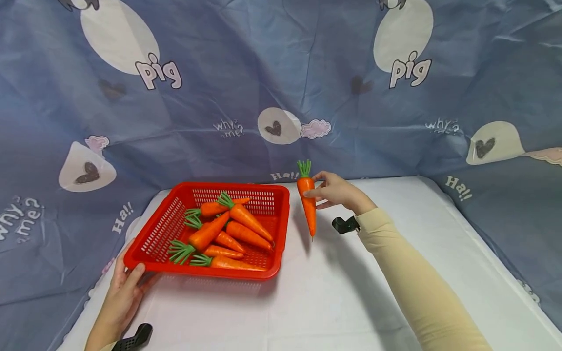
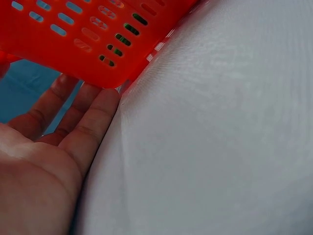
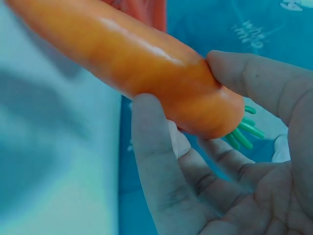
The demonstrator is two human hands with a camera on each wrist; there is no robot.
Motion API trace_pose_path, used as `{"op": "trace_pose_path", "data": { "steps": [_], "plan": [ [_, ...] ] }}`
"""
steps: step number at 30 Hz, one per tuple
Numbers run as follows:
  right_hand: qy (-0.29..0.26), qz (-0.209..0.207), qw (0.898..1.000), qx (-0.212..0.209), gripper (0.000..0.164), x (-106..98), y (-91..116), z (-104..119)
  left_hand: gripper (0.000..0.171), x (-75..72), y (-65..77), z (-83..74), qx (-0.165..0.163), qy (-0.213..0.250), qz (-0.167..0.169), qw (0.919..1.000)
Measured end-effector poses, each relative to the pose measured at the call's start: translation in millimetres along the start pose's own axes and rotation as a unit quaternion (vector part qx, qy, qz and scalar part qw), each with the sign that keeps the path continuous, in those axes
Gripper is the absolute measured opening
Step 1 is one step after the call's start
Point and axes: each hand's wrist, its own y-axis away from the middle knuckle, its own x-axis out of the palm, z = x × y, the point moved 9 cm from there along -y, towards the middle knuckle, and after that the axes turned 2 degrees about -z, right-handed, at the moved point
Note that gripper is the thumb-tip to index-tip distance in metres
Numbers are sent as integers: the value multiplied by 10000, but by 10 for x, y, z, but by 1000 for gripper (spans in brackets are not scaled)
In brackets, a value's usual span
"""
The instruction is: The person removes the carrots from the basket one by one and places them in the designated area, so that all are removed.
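A red plastic basket (image 1: 283, 229) with slotted walls holds several orange carrots (image 1: 248, 219) with green tops. My left hand (image 1: 120, 295) grips its front left corner, thumb on the rim. In the left wrist view, the other fingers (image 2: 93, 117) reach to the underside of the basket's corner (image 2: 93, 68). Just right of the basket, my right hand (image 1: 337, 190) pinches a single carrot (image 1: 308, 202) near its thick end, green top up and tip down. The right wrist view has this carrot (image 3: 142, 56) between thumb and fingers, its green stalks (image 3: 244, 132) beyond them.
The basket stands at the left of a white-covered table (image 1: 333, 292). A blue printed cloth (image 1: 246, 73) hangs behind the table and down its sides. Each wrist carries a black camera mount, such as the right one (image 1: 344, 225).
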Motion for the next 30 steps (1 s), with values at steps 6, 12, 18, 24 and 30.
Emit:
{"op": "trace_pose_path", "data": {
  "steps": [6, 12, 18, 24, 30],
  "plan": [
    [-39, -17, 9997, 237, 59, -52, -26, -212, 66, 17, 12, -27, 64, 14, 41, 10000],
    [18, -13, 9993, 374, 61, -67, -25, -350, 65, 12, 10, -21, 26, -4, -38, 10000],
    [8, 25, 9985, 549, 58, -79, -13, -484, 65, 15, 6, -18, -29, -75, -67, 9999],
    [125, 50, 9973, 725, 54, -93, -12, -646, 65, 3, 5, -9, -106, -164, -96, 9998],
    [284, 34, 9953, 927, 52, -105, -8, -794, 65, -2, 5, -2, -153, -106, -103, 9998]
  ]
}}
